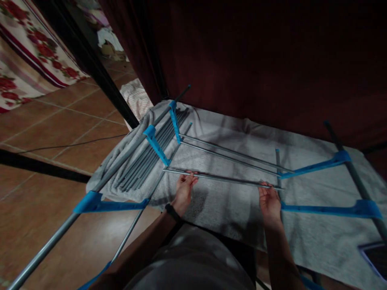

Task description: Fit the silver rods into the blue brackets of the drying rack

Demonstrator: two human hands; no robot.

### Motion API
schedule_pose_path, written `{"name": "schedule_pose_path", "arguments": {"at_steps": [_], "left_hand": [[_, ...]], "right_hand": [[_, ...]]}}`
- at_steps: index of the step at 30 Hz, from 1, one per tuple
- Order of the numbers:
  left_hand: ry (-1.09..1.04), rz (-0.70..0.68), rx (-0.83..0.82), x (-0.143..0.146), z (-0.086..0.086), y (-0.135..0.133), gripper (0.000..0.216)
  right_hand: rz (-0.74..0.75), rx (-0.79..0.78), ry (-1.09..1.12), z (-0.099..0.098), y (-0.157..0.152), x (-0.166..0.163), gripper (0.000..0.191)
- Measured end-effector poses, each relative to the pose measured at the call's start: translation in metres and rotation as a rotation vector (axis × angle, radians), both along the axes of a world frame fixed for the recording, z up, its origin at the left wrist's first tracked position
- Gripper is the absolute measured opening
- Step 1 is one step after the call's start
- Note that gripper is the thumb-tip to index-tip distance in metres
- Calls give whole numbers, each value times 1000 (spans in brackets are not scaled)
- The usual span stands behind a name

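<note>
Between my hands runs a thin grey metal tube [226, 178], held nearly level above the grey cloth. My left hand [185, 189] pinches it toward its left end, which lies close to a blue plastic bracket [157, 146]. Near its right end, my right hand [270, 201] has its fingers closed on the tube, beside another blue bracket [329, 209]. Two similar tubes [229, 155] span behind it, from a rear left blue bracket [174, 121] to a rear right blue bracket [316, 164]. The brackets sit on thicker grey poles [121, 159] at both sides.
A bundle of loose grey tubes [151, 151] lies on the grey cloth [208, 201] at the left. A phone [375, 257] rests at the right edge. Dark red curtain [256, 72] hangs behind; black bars [99, 68] and tiled floor [81, 121] are at the left.
</note>
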State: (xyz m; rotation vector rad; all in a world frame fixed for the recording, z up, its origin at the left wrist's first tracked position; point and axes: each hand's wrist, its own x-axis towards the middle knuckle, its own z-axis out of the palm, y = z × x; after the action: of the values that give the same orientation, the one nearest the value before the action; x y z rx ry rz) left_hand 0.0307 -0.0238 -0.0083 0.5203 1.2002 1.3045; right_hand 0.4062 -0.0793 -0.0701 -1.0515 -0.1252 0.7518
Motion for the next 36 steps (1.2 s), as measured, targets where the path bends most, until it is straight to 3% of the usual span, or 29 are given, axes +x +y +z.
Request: {"name": "schedule_pose_path", "arguments": {"at_steps": [10,25,32,36], "left_hand": [[-54,-79,-52,21,-7,6,41],[-101,-226,-78,45,-1,3,41],[154,-405,3,46,-3,-2,29],[462,-568,285,40,2,-8,10]], "right_hand": [[57,-6,0,10,-4,-6,16],[130,-32,-12,7,-8,-6,18],[101,-36,0,8,-6,-7,24],[55,-46,33,11,-5,-9,20]]}}
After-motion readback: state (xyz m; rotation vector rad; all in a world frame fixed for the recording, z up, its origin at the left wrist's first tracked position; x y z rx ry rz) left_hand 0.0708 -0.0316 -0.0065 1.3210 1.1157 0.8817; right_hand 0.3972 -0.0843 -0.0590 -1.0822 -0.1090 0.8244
